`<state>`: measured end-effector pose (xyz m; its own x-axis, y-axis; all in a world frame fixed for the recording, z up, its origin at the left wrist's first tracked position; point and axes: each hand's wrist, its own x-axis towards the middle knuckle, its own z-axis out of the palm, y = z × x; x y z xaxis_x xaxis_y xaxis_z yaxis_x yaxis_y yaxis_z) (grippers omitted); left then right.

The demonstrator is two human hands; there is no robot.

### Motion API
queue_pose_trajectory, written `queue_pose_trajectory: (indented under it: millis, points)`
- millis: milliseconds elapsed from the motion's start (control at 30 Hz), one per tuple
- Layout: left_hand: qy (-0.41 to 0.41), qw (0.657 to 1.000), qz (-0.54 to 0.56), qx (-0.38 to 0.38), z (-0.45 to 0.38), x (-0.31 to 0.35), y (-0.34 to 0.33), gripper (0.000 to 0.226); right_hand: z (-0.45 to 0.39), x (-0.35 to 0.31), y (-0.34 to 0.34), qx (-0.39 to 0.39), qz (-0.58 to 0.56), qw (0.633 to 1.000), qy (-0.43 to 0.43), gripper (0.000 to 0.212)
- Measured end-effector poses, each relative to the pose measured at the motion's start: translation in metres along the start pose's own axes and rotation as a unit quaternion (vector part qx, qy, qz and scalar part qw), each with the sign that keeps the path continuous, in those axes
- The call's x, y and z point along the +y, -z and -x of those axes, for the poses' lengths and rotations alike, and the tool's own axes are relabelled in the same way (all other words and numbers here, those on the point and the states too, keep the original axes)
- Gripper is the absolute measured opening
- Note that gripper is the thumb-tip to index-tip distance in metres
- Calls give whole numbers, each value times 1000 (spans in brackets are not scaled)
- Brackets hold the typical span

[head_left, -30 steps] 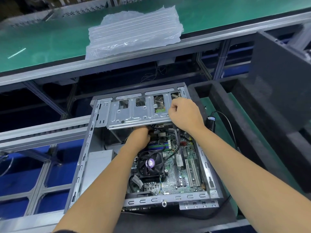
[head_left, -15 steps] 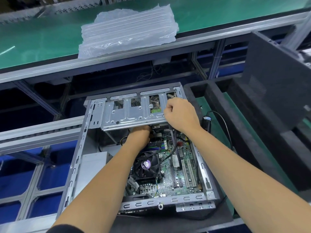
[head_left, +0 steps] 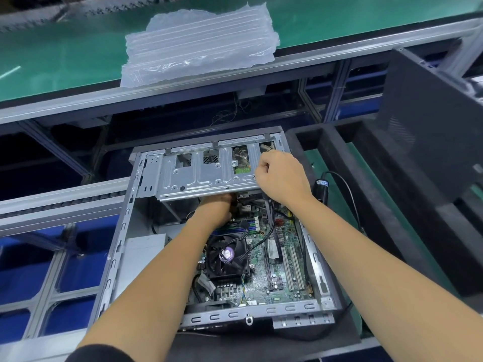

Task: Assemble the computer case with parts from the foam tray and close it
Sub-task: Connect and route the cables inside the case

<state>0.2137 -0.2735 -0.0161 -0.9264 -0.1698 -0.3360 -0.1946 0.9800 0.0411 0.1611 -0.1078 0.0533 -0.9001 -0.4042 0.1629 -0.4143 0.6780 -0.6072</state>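
Observation:
An open grey computer case (head_left: 119, 241) lies flat before me, its motherboard (head_left: 281, 259) and black CPU fan (head_left: 227, 256) exposed. A silver metal drive cage (head_left: 193, 176) spans the far end of the case. My right hand (head_left: 281, 176) grips the cage's right end with curled fingers. My left hand (head_left: 217, 207) reaches under the cage's near edge; its fingers are hidden there. The black foam tray (head_left: 371, 205) sits right of the case. A dark side panel (head_left: 428, 121) leans at the right.
A clear air-cushion bag (head_left: 198, 45) lies on the green conveyor belt (head_left: 52, 56) beyond the case. A black cable with a cylindrical plug (head_left: 321, 188) lies in the foam tray. Aluminium frame rails (head_left: 52, 205) run at the left over blue bins.
Both hands stay at the drive cage, the right on its right end, the left beneath it. The view has shifted slightly; nothing was released or picked up.

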Motion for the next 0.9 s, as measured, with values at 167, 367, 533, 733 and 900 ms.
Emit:
queue_pose_trajectory:
  millis: [167, 367, 533, 733, 900]
  points:
    - [44, 997, 70, -8, -3, -5, -2, 31, 0, 1, 0, 1, -6, 1000, 1, 29]
    - [59, 995, 72, -22, -4, -5, -2, 32, 0, 1, 1, 5, -22, 1000, -5, 31]
    - [19, 999, 45, -7, -2, -1, -1, 30, -1, 2, 0, 22, -43, 999, -16, 21]
    - [13, 1000, 13, -10, 1, 0, -2, 22, -1, 1, 0, 28, -43, 998, -23, 21]
    - [-13, 999, -36, 14, 2, 5, -1, 24, -1, 0, 0, 29, -40, 999, -20, 17]
